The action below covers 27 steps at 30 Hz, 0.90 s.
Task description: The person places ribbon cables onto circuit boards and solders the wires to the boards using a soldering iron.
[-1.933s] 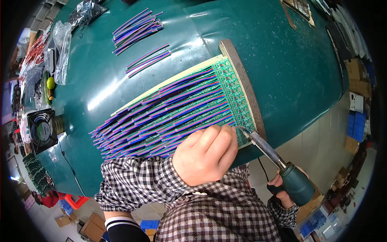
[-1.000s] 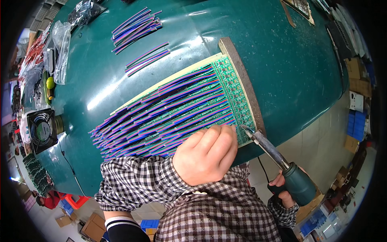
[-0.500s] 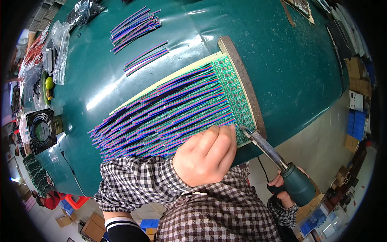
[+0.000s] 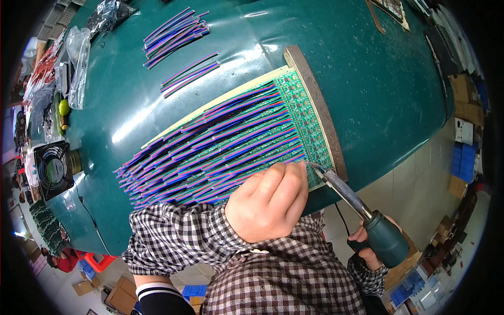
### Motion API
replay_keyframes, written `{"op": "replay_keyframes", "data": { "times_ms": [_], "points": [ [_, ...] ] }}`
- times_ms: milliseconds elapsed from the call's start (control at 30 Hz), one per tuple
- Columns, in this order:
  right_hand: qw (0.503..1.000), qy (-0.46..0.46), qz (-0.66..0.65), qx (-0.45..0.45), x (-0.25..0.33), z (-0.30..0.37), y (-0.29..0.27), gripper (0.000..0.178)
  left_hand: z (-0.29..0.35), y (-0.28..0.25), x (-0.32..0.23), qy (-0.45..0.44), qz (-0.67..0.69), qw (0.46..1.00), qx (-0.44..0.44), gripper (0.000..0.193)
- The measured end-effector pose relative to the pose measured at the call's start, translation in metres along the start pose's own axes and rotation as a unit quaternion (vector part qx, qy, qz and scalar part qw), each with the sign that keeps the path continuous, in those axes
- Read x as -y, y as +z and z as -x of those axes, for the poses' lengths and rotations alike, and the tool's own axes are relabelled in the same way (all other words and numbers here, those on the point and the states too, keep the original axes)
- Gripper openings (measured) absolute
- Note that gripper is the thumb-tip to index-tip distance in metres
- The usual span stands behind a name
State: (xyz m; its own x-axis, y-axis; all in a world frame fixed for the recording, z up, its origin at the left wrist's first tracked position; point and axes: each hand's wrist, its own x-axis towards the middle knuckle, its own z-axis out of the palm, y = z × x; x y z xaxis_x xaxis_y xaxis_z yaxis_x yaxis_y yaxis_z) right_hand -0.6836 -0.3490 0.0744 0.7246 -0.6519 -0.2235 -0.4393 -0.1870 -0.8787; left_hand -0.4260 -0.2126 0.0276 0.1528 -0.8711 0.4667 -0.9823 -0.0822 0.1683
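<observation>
A panel of green circuit boards lies on the table, with rows of blue, red and black wire strips running from it toward the left. My left hand is closed in a pinch over the panel's near right part, fingertips down at the wire ends. Whatever sits between those fingertips is hidden by the hand. From the lower right, my right hand grips the green handle of a soldering iron. Its tip meets the boards just right of my left fingertips; whether it touches them I cannot tell.
Along the panel's right edge runs a brown bar. Loose wire strips lie farther back on the green table. A black fan stands at the left, near clear plastic bags. The iron's cord hangs below the table edge.
The soldering iron has shifted slightly left, its tip closer to my left fingertips. My left hand stays in place.
</observation>
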Motion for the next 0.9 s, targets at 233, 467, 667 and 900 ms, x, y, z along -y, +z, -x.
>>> {"op": "replay_keyframes", "data": {
  "times_ms": [233, 467, 667, 900],
  "points": [
    [0.992, 0.03, -0.111, -0.047, -0.017, 0.017, 0.004, 0.063, -0.001, 0.001, -0.001, -0.004, 0.002, 1.0, -0.004, 0.03],
    [0.958, 0.062, -0.277, -0.027, -0.037, 0.016, -0.005, 0.088, 0.0, -0.001, 0.002, -0.004, -0.008, 1.0, -0.007, 0.032],
    [0.851, -0.058, -0.522, 0.023, -0.044, -0.067, 0.001, 0.065, -0.001, -0.009, -0.002, -0.005, 0.01, 1.0, 0.023, 0.043],
    [0.73, -0.077, -0.67, 0.109, -0.067, -0.138, -0.005, 0.063, -0.011, -0.073, 0.057, -0.123, 0.104, 0.986, -0.043, 0.027]
  ]
}}
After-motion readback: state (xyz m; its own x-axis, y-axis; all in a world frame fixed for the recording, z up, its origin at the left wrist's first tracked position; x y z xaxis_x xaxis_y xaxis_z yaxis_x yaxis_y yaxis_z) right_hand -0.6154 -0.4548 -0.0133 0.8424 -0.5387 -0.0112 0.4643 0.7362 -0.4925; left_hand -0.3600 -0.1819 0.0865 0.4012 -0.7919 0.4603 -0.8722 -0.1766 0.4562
